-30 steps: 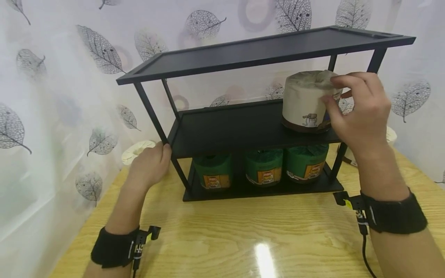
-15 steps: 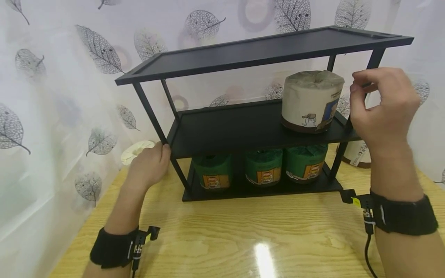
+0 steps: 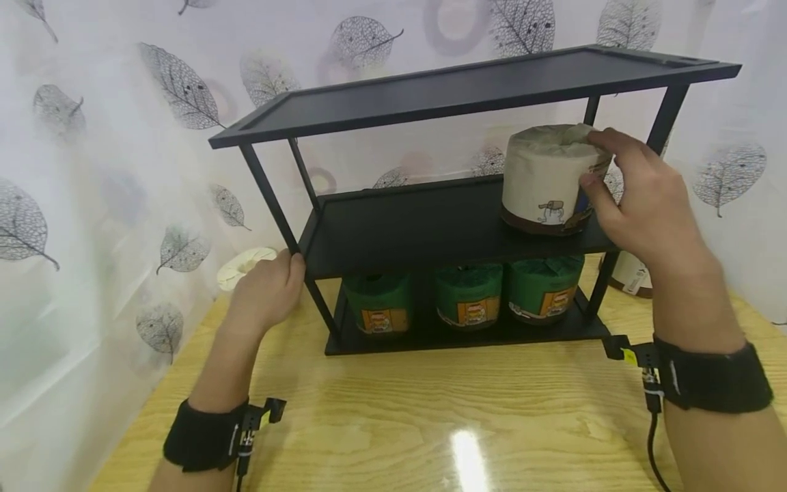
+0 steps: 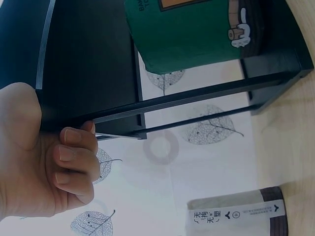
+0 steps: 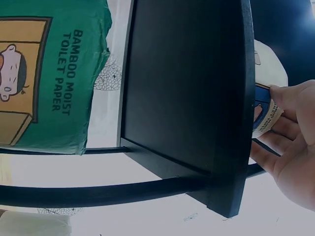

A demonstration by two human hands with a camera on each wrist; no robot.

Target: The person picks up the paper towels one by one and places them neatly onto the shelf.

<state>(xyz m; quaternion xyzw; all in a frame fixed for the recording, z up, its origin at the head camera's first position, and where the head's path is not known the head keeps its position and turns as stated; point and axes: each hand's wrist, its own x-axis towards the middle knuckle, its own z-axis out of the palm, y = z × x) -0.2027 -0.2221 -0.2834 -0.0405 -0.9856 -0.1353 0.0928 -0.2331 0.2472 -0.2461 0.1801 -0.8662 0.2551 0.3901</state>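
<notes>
On the middle tier of a black shelf rack [image 3: 406,219], toward its right end, stands a white wrapped toilet paper roll [image 3: 541,178] with a brown base band. My right hand [image 3: 645,195] touches its right side, with thumb toward the front and index finger at the top edge. The right wrist view shows the thumb and fingers against that roll [image 5: 268,73], partly hidden by the shelf. My left hand [image 3: 264,290] grips the rack where the left front post meets the middle tier; its fingers are curled in the left wrist view.
Several green toilet paper rolls [image 3: 470,294] stand on the bottom tier. White rolls lie beyond the rack: one behind my left hand [image 3: 236,266], another at the right [image 3: 632,273]. A wooden table [image 3: 399,410] carries everything, with a leaf-patterned sheet [image 3: 123,157] behind.
My right hand moved off the white roll to the right, then came back to touch it. The roll shows no clear shift. My left hand has stayed on the rack.
</notes>
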